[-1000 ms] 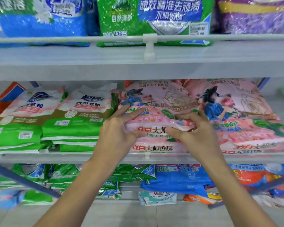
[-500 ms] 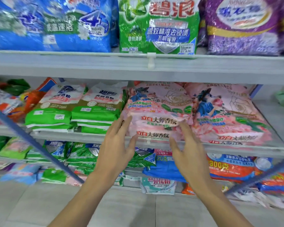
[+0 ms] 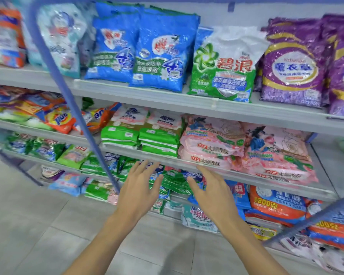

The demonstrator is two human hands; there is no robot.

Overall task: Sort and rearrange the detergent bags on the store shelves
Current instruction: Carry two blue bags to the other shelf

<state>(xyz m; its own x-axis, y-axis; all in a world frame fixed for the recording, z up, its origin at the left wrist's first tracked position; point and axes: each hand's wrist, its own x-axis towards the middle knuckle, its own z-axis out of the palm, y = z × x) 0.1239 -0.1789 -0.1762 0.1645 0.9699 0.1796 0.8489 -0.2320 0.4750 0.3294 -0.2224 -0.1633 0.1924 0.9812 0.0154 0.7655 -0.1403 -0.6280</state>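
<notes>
Your left hand (image 3: 141,187) and right hand (image 3: 211,192) hover empty, fingers spread, below the pink detergent bags (image 3: 211,149) at one o'clock, apparently stacked flat so labels face out.

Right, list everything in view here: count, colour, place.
blue bags: two, blue, top shelf centre, upright
green-and-white bag: one, top shelf, right of blue bags
purple bags: at least two, purple, top shelf right
pale bag: one, whitish blue, top shelf left
green bags: two stacks, green and white, middle shelf centre
pink bags: two stacks, pink, middle shelf right
orange bags: several, orange, middle shelf left, jumbled
mixed bags: many, green, blue, orange, lower shelves
shelves: several tiers, grey
bar: one, blue, slanting across left foreground
floor: grey tiles
left hand: open, empty, before lower shelf
right hand: open, empty, beside left hand
</notes>
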